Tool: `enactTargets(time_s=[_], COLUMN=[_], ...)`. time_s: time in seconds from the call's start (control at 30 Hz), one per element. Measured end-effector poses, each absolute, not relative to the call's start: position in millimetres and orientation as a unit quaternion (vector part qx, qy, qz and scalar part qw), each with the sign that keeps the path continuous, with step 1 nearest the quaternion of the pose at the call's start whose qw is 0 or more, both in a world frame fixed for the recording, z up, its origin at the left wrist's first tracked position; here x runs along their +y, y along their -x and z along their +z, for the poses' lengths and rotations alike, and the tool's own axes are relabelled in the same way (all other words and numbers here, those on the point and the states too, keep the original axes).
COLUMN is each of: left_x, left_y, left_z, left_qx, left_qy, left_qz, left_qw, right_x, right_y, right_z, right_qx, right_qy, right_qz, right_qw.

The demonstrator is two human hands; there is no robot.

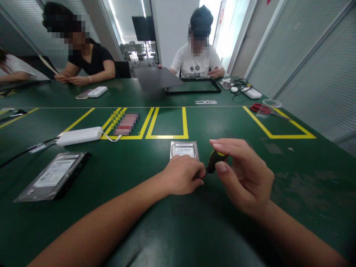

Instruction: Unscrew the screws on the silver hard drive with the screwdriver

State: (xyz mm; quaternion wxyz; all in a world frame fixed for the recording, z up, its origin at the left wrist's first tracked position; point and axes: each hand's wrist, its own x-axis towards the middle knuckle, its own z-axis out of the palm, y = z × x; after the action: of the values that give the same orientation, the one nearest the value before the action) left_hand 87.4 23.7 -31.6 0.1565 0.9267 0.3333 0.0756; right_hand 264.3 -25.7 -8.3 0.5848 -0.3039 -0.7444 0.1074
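Observation:
A screwdriver [213,161] with a dark and yellow handle is pinched between the thumb and forefinger of my right hand [247,176]. Its shaft slants down to the left, and its tip disappears at the fingers of my left hand [183,175]. Those fingers are curled and pressed together; whatever they hold at the tip is hidden. Just behind my left hand a small hard drive [184,148] lies label up on the table, its near part covered by the hand. Farther left lies a larger hard drive [52,176], also label side up.
On the green table [133,230] are yellow tape outlines, a white power strip [80,136] with a black cord, and a pink phone [127,124]. Red-handled scissors [261,108] lie by a clear plastic cup [271,105]. Across the table, one person holds a dark panel [157,78]; others sit leftward.

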Motion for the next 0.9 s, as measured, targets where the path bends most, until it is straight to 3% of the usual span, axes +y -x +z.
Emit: enactTargets(time_s=[0.9], left_x=[23.8], left_y=[-86.7], left_z=[-31.7], left_qx=[0.337], left_qy=[-0.924], left_qz=[0.074], left_qw=[0.164], right_x=[-25.0], right_y=[-266.2], right_z=[-5.2], right_qx=[-0.746], right_qy=[0.306], right_qz=[0.122], right_qw=[0.578])
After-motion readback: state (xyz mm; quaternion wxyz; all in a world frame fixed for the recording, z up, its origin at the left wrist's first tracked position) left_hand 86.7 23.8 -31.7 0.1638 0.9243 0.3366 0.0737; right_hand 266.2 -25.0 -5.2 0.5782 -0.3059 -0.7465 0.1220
